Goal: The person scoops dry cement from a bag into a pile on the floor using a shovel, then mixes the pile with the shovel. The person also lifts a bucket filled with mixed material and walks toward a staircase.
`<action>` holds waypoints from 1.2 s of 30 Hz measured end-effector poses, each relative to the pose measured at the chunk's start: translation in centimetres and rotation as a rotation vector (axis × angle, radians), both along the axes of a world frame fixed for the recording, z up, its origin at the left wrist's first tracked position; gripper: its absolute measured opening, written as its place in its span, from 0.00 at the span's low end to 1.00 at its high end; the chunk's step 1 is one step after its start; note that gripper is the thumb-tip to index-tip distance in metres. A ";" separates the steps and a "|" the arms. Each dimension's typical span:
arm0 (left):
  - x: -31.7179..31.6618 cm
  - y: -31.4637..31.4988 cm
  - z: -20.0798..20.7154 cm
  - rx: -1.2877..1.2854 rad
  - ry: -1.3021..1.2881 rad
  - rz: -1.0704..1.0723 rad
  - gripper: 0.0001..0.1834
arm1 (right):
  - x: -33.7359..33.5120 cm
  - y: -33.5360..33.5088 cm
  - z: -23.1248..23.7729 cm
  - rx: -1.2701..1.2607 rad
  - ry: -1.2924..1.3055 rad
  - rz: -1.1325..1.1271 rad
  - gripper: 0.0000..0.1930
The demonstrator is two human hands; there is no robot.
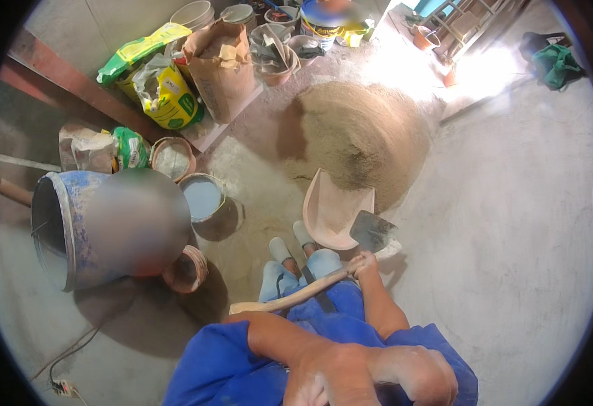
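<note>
- While the right forearm reaches forward from a blue sleeve (438, 342), the right hand (364, 262) is closed around the shovel (296, 296), gripping its wooden handle near the blade.
- The shovel slants across the lap, its dark blade overlapping the right edge of a pinkish tub (337, 220), just before the sand pile (364, 135).
- The left arm bends across the body at the lower edge, above the handle's far end in view.
- The left hand (357, 369) looms near the camera, apparently bent at the wrist; how far open it is, or whether it holds anything, I cannot tell.
</note>
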State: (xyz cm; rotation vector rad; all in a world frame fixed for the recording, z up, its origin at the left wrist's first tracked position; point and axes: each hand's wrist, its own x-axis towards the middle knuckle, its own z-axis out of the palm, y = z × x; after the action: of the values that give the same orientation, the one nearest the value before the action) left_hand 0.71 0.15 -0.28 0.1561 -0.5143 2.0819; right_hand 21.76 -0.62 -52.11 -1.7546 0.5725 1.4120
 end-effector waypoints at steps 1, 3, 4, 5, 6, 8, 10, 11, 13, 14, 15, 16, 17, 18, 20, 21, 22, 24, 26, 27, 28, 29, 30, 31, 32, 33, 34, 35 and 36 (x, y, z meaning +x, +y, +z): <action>-0.3 -0.2 0.1 -0.003 0.017 -0.009 0.12 | -0.6 0.3 1.0 0.032 0.021 0.018 0.06; -1.1 -0.3 0.9 -0.029 0.023 -0.031 0.12 | -0.7 1.2 3.0 0.012 -0.009 -0.026 0.06; -1.3 -0.7 1.7 -0.077 -0.016 -0.049 0.12 | -0.7 1.4 3.4 -0.007 -0.032 -0.044 0.06; -1.6 -1.0 2.5 -0.126 -0.054 -0.066 0.13 | -0.7 1.5 3.5 -0.002 -0.033 -0.027 0.06; -1.6 -1.4 3.7 -0.196 -0.123 -0.090 0.13 | -0.5 1.4 3.5 -0.003 -0.046 -0.013 0.05; -3.0 -2.1 4.6 -0.292 -0.015 -0.225 0.13 | -0.4 1.3 2.9 -0.012 -0.041 -0.005 0.05; -5.7 -2.9 3.7 -0.283 0.202 -0.309 0.13 | -0.6 1.1 1.8 -0.034 -0.038 -0.021 0.05; -6.0 -2.8 3.2 -0.246 0.247 -0.280 0.12 | -0.5 0.8 1.4 -0.035 -0.012 0.025 0.05; -3.6 -0.4 1.9 -0.097 0.128 -0.017 0.11 | -0.6 0.5 0.9 -0.060 -0.019 0.109 0.05; -3.0 0.2 1.5 -0.042 0.084 0.075 0.11 | -0.6 0.7 0.6 -0.040 0.009 0.099 0.05; -2.9 0.2 1.3 -0.045 0.072 0.094 0.10 | -0.9 0.6 0.4 -0.036 0.014 0.089 0.06; -2.9 0.4 0.8 -0.038 0.088 0.111 0.10 | -1.4 0.4 0.1 -0.037 0.009 0.075 0.07; -3.0 0.6 0.4 -0.031 0.104 0.129 0.10 | -1.9 1.2 -0.5 0.002 0.033 0.083 0.06; -3.1 0.6 -0.1 -0.040 0.129 0.153 0.11 | -1.6 0.7 -0.7 0.008 0.029 0.097 0.06; -4.3 -1.1 0.0 -0.146 0.216 0.032 0.11 | -0.9 0.5 -0.8 -0.037 0.012 0.146 0.07; -6.0 -3.0 1.1 -0.241 0.279 -0.104 0.11 | -0.6 0.4 -0.6 -0.010 0.002 0.137 0.07; -6.7 -2.9 0.5 -0.174 0.386 -0.104 0.18 | -0.5 0.4 -0.6 0.003 -0.035 0.133 0.06; -8.1 -0.1 -3.1 0.122 0.644 0.043 0.38 | -0.3 0.6 -0.7 0.020 -0.010 0.111 0.08; -9.3 4.1 -5.9 0.145 1.027 0.111 0.39 | 1.4 0.4 -0.5 0.022 -0.011 0.176 0.08; -9.4 6.9 -6.5 0.070 1.336 0.199 0.39 | 1.8 0.8 -0.7 0.029 0.005 0.226 0.09; -9.3 9.6 -6.6 0.078 1.565 0.241 0.39 | 2.1 1.1 -1.1 0.025 0.028 0.293 0.10; -9.5 12.0 -6.3 0.086 1.776 0.286 0.40 | 2.1 1.4 -1.6 0.006 0.058 0.390 0.10; -10.2 13.6 -6.0 0.084 1.949 0.316 0.40 | 2.0 1.8 -2.2 -0.024 0.085 0.501 0.11; -11.1 14.8 -5.9 0.055 2.076 0.333 0.41 | 2.2 2.5 -2.6 -0.043 0.077 0.636 0.12; -12.6 15.7 -6.1 0.057 2.210 0.363 0.40 | 1.5 2.8 -3.3 -0.042 -0.023 0.574 0.18; -13.4 15.8 -6.7 0.035 2.304 0.422 0.39 | 1.5 3.4 -3.5 -0.048 -0.021 0.572 0.18; -14.0 16.0 -6.6 0.041 2.364 0.479 0.38 | 1.1 3.7 -3.8 -0.057 -0.034 0.616 0.18; -14.5 15.9 -6.6 0.029 2.416 0.528 0.37 | 0.7 4.0 -3.9 -0.061 -0.041 0.645 0.17; -15.0 15.8 -6.5 0.033 2.452 0.564 0.36 | 0.3 4.1 -3.9 -0.060 -0.043 0.659 0.17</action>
State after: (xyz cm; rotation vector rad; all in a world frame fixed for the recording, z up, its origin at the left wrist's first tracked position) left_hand -14.27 15.98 -6.81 2.4591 1.0839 0.8627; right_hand 22.07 3.49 -55.97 -2.1244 -0.0066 1.7927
